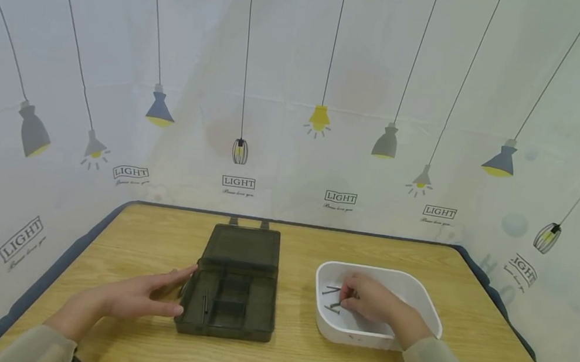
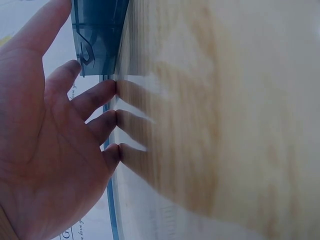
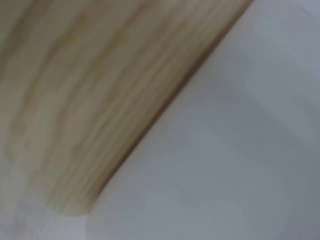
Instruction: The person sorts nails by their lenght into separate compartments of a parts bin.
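A dark translucent organizer box (image 1: 260, 310) lies with its lid (image 1: 243, 246) folded back, and thin screws (image 1: 205, 306) lie in its left compartment. My left hand (image 1: 137, 297) is at the box's left side, fingers spread, thumb and index fingertip at its edge. In the left wrist view the palm shows, with the lower fingertips on the tabletop. My right hand (image 1: 370, 298) reaches into a white bin (image 1: 327, 328), fingers curled, fingertips pinching a small dark screw (image 1: 336, 305). More screws (image 1: 331, 290) lie beside them. The right wrist view shows no hand.
Both containers stand on a wood-grain table (image 1: 156, 243) with a dark edge (image 1: 369, 234). The bin is right of the box, with a strip of tabletop between them. A pale curtain (image 1: 292, 57) printed with lamps surrounds the back and sides.
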The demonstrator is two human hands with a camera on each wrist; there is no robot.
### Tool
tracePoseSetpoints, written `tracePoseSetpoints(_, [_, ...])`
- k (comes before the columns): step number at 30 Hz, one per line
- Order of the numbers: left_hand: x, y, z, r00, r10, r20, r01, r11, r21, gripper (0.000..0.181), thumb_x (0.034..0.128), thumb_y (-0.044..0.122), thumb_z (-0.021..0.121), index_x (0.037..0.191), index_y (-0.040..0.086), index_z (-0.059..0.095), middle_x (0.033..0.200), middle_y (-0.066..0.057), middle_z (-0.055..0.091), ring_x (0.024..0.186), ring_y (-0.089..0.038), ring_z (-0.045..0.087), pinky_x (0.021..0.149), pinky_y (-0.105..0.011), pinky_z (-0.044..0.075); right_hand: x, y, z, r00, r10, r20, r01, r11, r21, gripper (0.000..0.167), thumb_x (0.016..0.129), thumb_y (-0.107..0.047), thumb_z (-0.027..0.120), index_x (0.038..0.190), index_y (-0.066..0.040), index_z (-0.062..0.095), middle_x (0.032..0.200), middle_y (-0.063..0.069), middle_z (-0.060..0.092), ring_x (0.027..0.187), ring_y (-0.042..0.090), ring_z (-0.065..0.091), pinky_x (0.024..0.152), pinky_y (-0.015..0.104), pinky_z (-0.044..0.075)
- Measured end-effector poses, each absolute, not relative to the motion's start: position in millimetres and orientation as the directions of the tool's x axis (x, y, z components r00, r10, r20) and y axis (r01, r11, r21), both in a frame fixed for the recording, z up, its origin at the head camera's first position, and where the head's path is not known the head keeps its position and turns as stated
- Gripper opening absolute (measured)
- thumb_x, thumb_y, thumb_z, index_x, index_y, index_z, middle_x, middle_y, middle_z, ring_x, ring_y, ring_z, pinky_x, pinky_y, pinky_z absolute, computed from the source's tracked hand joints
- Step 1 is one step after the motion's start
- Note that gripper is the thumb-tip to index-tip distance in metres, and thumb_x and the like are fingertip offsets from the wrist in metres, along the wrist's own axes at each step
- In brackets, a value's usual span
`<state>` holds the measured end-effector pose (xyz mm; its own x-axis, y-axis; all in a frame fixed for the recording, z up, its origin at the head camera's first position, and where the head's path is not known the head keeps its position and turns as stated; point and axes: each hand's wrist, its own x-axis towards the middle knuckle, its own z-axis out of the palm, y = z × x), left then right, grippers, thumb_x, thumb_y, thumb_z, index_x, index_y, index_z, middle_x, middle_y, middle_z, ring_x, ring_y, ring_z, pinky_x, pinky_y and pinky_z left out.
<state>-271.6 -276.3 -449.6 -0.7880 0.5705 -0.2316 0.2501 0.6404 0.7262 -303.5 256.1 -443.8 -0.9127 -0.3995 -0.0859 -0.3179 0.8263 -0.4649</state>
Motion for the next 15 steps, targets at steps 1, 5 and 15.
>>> tracePoseSetpoints(1, [-271.8, -276.2, -450.1, -0.789, 0.569, -0.231, 0.250, 0.641, 0.726, 0.088, 0.1080, 0.048, 0.069, 0.177, 0.037, 0.016, 0.184, -0.012, 0.022, 0.169, -0.052, 0.007, 0.130, -0.079, 0.018, -303.6, 256.3, -444.3, -0.911, -0.403, -0.087, -0.321, 0.826, -0.463, 0.016, 0.099, -0.009, 0.080, 0.091, -0.018, 0.069, 0.092, -0.006, 0.065, 0.091, 0.012, 0.058, 0.086, 0.031, 0.050])
tracePoseSetpoints(5, [-272.6, -276.1, -451.5, -0.792, 0.564, -0.234, 0.241, 0.641, 0.728, 0.088, 0.1078, 0.048, 0.069, 0.177, 0.037, 0.016, 0.184, -0.012, 0.022, 0.169, -0.052, 0.006, 0.130, -0.079, 0.017, -305.1, 257.5, -446.3, -0.902, -0.426, -0.075, -0.346, 0.816, -0.463, 0.015, 0.099, -0.009, 0.078, 0.091, -0.017, 0.069, 0.091, -0.007, 0.065, 0.089, 0.010, 0.057, 0.084, 0.030, 0.050])
tracePoseSetpoints(15, [-273.0, -277.0, -452.2, -0.796, 0.564, -0.220, 0.258, 0.645, 0.719, 0.089, 0.1070, 0.050, 0.070, 0.177, 0.036, 0.018, 0.183, -0.012, 0.024, 0.169, -0.052, 0.008, 0.130, -0.078, 0.017, -306.9, 258.5, -436.9, -0.919, -0.390, -0.060, -0.296, 0.781, -0.550, 0.007, 0.105, -0.015, 0.074, 0.099, -0.016, 0.069, 0.097, -0.004, 0.068, 0.092, 0.013, 0.060, 0.085, 0.032, 0.051])
